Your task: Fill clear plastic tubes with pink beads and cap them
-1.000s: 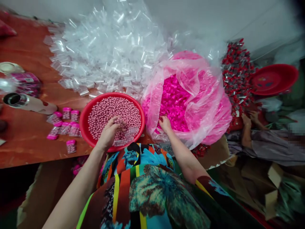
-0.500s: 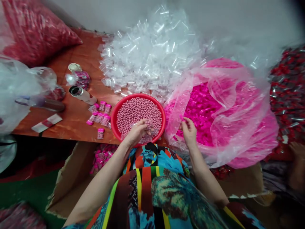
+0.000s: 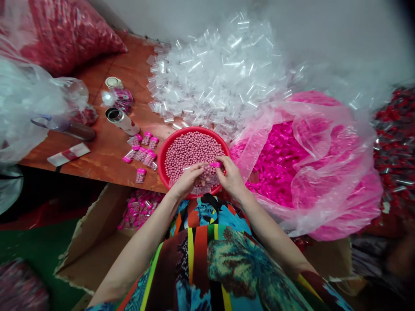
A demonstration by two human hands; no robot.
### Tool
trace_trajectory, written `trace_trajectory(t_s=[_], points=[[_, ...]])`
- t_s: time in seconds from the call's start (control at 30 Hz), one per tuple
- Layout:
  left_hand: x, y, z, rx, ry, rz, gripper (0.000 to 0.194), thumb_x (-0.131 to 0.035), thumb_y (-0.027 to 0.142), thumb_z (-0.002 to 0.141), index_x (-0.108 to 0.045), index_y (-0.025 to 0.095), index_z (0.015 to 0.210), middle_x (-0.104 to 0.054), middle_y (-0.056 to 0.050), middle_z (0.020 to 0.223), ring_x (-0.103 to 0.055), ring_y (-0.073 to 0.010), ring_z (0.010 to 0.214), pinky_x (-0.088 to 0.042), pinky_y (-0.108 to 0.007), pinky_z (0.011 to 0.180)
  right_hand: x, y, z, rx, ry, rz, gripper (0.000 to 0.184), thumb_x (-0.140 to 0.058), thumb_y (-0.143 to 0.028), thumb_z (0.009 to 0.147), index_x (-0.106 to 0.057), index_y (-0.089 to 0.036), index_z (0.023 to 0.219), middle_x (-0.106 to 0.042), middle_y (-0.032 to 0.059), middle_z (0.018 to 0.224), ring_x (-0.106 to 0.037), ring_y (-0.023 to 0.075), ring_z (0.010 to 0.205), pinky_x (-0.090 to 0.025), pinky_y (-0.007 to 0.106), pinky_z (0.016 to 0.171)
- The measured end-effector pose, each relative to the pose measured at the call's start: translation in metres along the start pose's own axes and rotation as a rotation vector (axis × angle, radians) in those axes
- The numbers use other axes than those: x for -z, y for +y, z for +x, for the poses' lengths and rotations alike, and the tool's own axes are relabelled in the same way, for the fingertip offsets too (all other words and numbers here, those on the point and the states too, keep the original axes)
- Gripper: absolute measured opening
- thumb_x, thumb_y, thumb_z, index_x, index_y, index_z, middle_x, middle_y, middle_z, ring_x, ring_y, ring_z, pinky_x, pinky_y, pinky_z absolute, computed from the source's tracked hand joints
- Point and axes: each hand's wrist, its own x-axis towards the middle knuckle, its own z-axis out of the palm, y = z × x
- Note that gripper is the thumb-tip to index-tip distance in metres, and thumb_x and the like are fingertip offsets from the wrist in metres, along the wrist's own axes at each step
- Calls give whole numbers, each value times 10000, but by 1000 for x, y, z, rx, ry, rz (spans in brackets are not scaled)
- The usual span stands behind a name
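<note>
My left hand (image 3: 191, 177) is closed around clear plastic containers (image 3: 207, 176) over the near side of a red bowl (image 3: 162, 149). Pink beads (image 3: 193, 151) fill that bowl. Between the thumb and fingertips of my right hand (image 3: 231, 173) is a bright pink cap (image 3: 215, 164), right at the containers in my left hand; I cannot tell whether it touches one. To the right, a large pink plastic bag (image 3: 337, 172) lies open, with many pink caps (image 3: 280, 155) inside. Several bead-filled containers with pink caps (image 3: 141, 176) rest on the table left of the bowl.
A heap of clear containers (image 3: 214, 73) covers the back of the table (image 3: 106, 164). At left are a metal flask (image 3: 121, 121), a brown bottle (image 3: 78, 131) and a red-filled bag (image 3: 71, 39). Below the edge, a cardboard box (image 3: 94, 242) holds more capped containers. Red-topped pieces (image 3: 397, 142) lie far right.
My right hand has moved left from the bag of pink caps to my left hand, bringing a pink cap. My left hand stays over the bowl. The view has shifted slightly.
</note>
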Motion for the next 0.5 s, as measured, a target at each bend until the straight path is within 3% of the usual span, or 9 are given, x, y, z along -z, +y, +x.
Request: trace_trajectory(t_s=[0.13,0.23,0.33,0.5], points=[[3,2,-2,-32,-37,-58,417,-760,364,832,-663,117,1154,-694,-82,910,-641,-136,669,-453,-204,531,-2,-5,1,-79,-137,197,340,-545,-206,919,-610,-210,1253,-635,87,1108,-632,182,896,-569,340,797],[3,7,-4,-44,-78,-105,396,-760,344,834,-661,113,1140,-672,-70,846,-629,-138,655,-453,-208,522,0,-4,4,-144,-160,364,280,-606,-282,922,-653,-230,1193,-658,56,1067,-639,172,914,-557,335,842],[4,10,-4,-67,-115,-120,411,-762,355,834,-646,119,1150,-673,-77,865,-648,-158,672,-463,-220,512,-1,-2,8,-182,-115,427,214,-683,-376,896,-689,-237,1058,-684,41,1051,-643,185,977,-537,339,891],[5,7,-4,-103,-35,-26,474,-799,349,801,-633,138,1192,-684,-63,870,-669,-163,704,-475,-215,535,-5,-1,14,-321,-9,472,301,-646,-481,927,-638,-252,1123,-676,0,887,-638,148,742,-545,293,709]])
